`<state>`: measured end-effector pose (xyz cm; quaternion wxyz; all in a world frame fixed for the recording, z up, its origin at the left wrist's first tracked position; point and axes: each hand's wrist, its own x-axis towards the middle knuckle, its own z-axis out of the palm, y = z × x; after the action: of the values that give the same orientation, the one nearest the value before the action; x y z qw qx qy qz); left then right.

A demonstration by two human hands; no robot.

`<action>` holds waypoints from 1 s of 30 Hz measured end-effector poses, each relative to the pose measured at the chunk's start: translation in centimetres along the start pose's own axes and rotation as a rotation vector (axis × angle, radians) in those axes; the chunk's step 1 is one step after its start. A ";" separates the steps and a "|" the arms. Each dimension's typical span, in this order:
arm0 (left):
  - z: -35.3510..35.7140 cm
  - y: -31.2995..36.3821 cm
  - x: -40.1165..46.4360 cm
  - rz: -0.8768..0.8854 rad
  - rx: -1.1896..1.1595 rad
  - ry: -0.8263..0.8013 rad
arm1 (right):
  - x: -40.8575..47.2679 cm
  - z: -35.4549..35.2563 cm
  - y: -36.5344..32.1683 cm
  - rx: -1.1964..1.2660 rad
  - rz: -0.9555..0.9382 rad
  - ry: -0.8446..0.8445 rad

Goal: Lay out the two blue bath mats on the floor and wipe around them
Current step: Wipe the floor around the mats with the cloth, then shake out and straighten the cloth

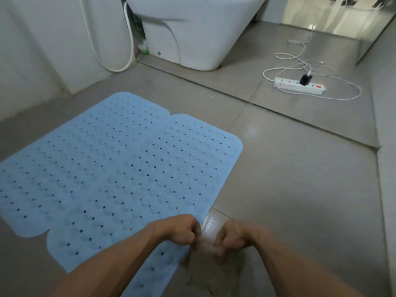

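Two light blue perforated bath mats lie flat side by side on the grey tile floor, the left mat [70, 159] touching the right mat [175, 168] along their long edges. My left hand [182, 230] is fisted over the near right corner of the right mat. My right hand [233, 236] is fisted just beside it, above bare tile. Between and below the two fists hangs a thin, blurry beige cloth [212, 264], pinched by both hands. A wet shine shows on the tile between the hands.
A white toilet [192, 33] stands at the back, with a white hose [102, 50] looping on the wall to its left. A white power strip [300, 85] with a black plug and loose white cables lies on the floor at back right. A drain groove [278, 112] crosses the floor.
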<state>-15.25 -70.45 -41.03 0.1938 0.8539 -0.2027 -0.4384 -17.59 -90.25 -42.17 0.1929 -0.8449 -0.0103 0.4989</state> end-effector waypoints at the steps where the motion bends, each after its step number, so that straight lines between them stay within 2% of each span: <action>1: -1.6 -0.3 -0.1 -0.015 -0.050 -0.019 | 0.2 -1.9 -0.8 -0.013 0.008 -0.041; 4: -6.8 -0.6 -0.5 -0.040 -0.312 0.005 | 0.6 -7.8 -2.8 -0.022 0.005 -0.059; 8: -13.8 0.2 -1.1 -0.064 -0.568 0.223 | -0.2 -16.1 -4.9 -0.055 -0.118 0.119; 12: -20.1 3.9 -3.2 -0.078 -0.614 0.408 | -3.0 -23.3 -7.2 -0.085 -0.225 0.317; 18: -28.3 11.9 -7.5 -0.104 -0.622 0.480 | -10.7 -32.8 -8.4 0.096 -0.279 0.372; 22: -33.3 18.3 -10.7 -0.153 -0.781 0.593 | -18.1 -38.1 -8.0 0.235 -0.248 0.321; 25: -36.9 22.9 -12.3 -0.221 -0.754 0.680 | -23.4 -42.1 -8.1 0.278 -0.222 0.231; 30: -42.4 29.8 -13.8 -0.300 -0.274 0.717 | -30.1 -48.0 -8.9 0.526 -0.183 -0.104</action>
<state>7.24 -81.91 6.32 0.2981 0.9389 0.0646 -0.1594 9.56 -103.52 6.59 0.4490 -0.7345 0.0332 0.5077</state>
